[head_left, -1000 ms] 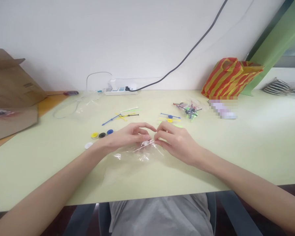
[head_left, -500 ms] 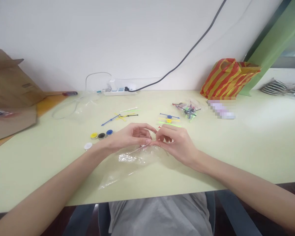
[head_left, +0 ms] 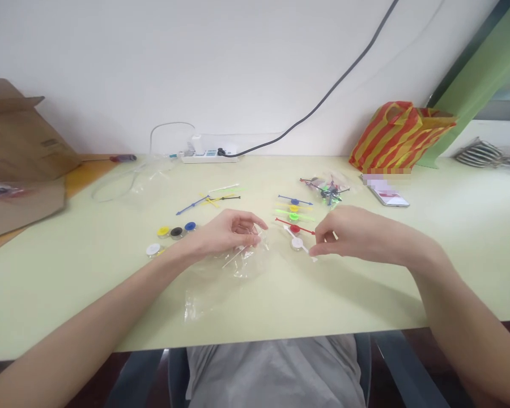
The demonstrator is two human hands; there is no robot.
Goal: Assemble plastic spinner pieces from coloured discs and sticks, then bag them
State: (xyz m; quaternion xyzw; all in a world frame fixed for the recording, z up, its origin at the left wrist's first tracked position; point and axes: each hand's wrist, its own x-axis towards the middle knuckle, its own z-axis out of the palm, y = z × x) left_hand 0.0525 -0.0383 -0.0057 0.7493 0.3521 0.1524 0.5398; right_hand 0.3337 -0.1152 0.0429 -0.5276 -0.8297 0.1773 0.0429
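My left hand [head_left: 240, 229] is closed on a crumpled clear plastic bag [head_left: 249, 266], its index finger stretched out above. A thin white stick [head_left: 234, 258] shows below the thumb; whether it lies inside the bag I cannot tell. My right hand [head_left: 348, 235] has its fingers curled, thumb tip on the lower end of a white arrow spinner [head_left: 297, 243] with a round base. Behind it on the table line up a red spinner [head_left: 295, 228], a green spinner [head_left: 294, 216], a yellow spinner [head_left: 294, 208] and a blue spinner [head_left: 294, 202].
Round pieces in yellow [head_left: 163, 231], black [head_left: 177, 232], blue [head_left: 190, 226] and white [head_left: 153, 249] stand left. Loose arrows [head_left: 193, 205] lie behind them. Farther back are a bagged bundle [head_left: 329, 190], a phone [head_left: 386, 192], a striped bag [head_left: 402, 136] and a power strip [head_left: 208, 159].
My right hand has moved right, away from the left hand and the bag, to the white spinner. The row of spinners now shows. My left hand stays nearly in place.
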